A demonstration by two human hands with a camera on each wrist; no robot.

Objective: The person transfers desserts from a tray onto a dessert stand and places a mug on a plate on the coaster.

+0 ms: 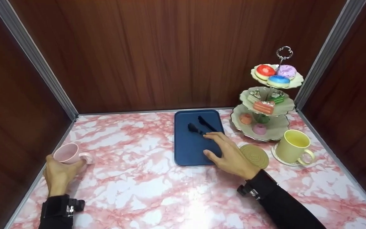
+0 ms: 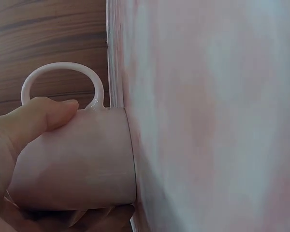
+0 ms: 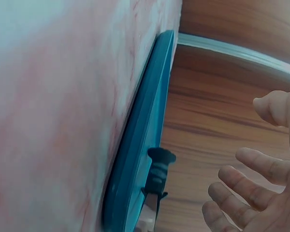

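At the left side of the table, my left hand [image 1: 59,175] grips a pink mug [image 1: 67,153] by its body. The left wrist view shows the thumb near the base of the handle and fingers under the far side; the mug [image 2: 82,159] stands on the tabletop. My right hand [image 1: 232,157] hovers over the right part of a dark blue tray [image 1: 185,149], fingers spread and relaxed, holding nothing. Beneath its fingertips lies a black-tipped utensil [image 1: 193,128], perhaps tongs, partly hidden by the hand. In the right wrist view the fingers are apart from the utensil [image 3: 158,169].
A three-tier stand [image 1: 256,136] with toy donuts, cake slices and small sweets stands at the back right. In front are a yellow-green round coaster [image 1: 255,155] and a yellow mug [image 1: 292,148] on a pale coaster [image 1: 276,156]. Wooden walls [image 1: 138,57] enclose the table.
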